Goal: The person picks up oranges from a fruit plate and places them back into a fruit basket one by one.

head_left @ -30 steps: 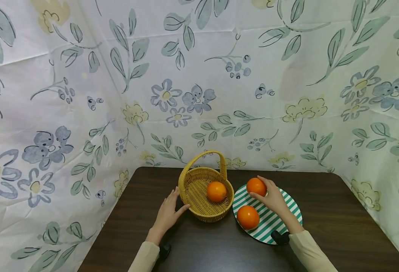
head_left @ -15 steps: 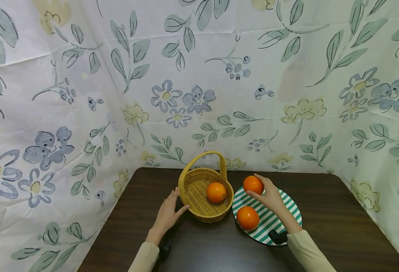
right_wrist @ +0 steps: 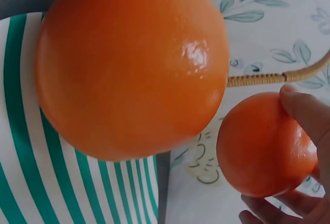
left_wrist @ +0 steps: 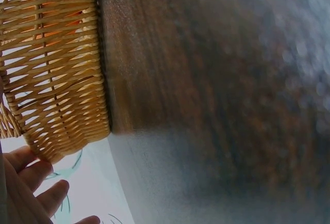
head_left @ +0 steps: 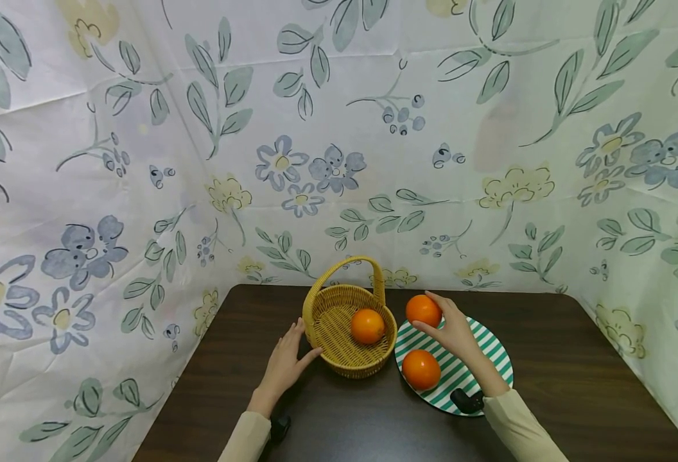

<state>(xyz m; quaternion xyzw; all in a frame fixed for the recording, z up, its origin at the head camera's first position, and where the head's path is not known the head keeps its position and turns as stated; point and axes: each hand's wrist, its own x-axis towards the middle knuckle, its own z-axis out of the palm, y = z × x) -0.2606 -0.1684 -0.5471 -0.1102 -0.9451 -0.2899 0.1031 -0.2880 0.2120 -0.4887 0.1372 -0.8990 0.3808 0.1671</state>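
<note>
My right hand (head_left: 453, 330) pinches an orange (head_left: 422, 311) between thumb and fingers, lifted over the far-left edge of the green-and-white striped plate (head_left: 492, 366). The right wrist view shows this held orange (right_wrist: 260, 146) off the plate. A second orange (head_left: 421, 370) rests on the plate's left part and looms large up close in that view. To the left stands a yellow wicker basket (head_left: 333, 327) with an arched handle; one orange (head_left: 368, 326) lies inside. My left hand (head_left: 284, 366), fingers extended and spread, touches the basket's left side, fingertips against the weave in the left wrist view.
Everything stands on a dark wooden table (head_left: 564, 366). Behind it hangs a floral cloth (head_left: 373, 147). The basket's handle (head_left: 347, 260) rises above its rim. A narrow gap separates basket and plate.
My right hand has moved left and slightly away from me, lifting the orange from the plate toward the basket. The left hand, the basket and the other oranges keep their places.
</note>
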